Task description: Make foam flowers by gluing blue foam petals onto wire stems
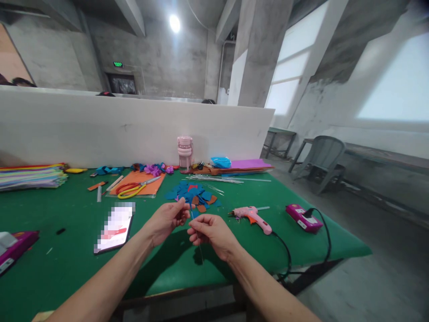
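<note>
Pinching wire [201,254], left hand [170,217] and right hand [212,233], bare green tabletop [174,273] before near edge [174,292]

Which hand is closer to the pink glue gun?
The right hand. It's to the left of the pink glue gun, not touching it; the left hand is farther off that same way.

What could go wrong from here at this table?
The pink glue gun lies beside the right hand; if hot, its nozzle might burn skin. Its black cord runs to the table edge, so the right forearm could snag it. That hand and the left hand pinch a thin wire, which may prick.
</note>
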`<state>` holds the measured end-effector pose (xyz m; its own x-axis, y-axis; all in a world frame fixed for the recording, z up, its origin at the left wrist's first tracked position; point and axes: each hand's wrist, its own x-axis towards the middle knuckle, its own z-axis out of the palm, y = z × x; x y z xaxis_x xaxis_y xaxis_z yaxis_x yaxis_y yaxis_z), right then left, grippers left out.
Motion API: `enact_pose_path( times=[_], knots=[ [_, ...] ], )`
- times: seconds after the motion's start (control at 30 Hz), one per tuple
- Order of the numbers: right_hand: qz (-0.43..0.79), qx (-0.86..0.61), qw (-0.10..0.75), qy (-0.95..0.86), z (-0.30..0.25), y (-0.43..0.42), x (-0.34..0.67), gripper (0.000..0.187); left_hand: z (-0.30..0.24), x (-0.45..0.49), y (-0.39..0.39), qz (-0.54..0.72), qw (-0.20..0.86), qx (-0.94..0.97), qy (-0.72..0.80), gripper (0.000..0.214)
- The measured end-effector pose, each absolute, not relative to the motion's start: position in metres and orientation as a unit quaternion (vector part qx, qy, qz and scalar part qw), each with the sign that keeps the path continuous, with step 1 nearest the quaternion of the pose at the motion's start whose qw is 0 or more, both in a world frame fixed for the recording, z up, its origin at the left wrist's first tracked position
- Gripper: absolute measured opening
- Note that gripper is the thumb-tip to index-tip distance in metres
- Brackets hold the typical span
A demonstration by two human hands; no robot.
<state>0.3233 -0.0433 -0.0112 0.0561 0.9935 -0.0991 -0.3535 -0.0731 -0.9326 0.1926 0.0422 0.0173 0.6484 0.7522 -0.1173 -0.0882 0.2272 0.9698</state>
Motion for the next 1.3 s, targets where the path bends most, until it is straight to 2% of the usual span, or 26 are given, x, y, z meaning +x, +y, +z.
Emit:
enact_pose_path(
  times=[0.3,0.47,0.73,0.9,1.07,1.3],
  knots=[
    [0.618,-0.418,0.563,-0.355,-0.013,-0.044,0.325,0.032,0.015,0.194,0.040,0.270,0.719,0.570,0.291,0.032],
    [0.626,-0.415,0.562,-0.347,-0.015,-0.043,0.325,0.030,0.013,0.200,0.036,0.309,0.707,0.566,0.289,0.026],
    [0.632,-0.401,0.586,-0.312,-0.014,-0.040,0.333,0.031,0.014,0.187,0.050,0.259,0.716,0.581,0.286,0.037],
    [0.635,-0.390,0.595,-0.301,-0.014,-0.038,0.340,0.030,0.004,0.183,0.063,0.283,0.669,0.602,0.331,0.031],
    [0.631,-0.399,0.593,-0.301,-0.017,-0.036,0.340,0.030,0.004,0.185,0.061,0.307,0.620,0.622,0.367,0.034],
    [0.624,-0.407,0.594,-0.303,-0.018,-0.034,0.339,0.030,0.005,0.185,0.057,0.361,0.565,0.652,0.354,0.027]
  ],
)
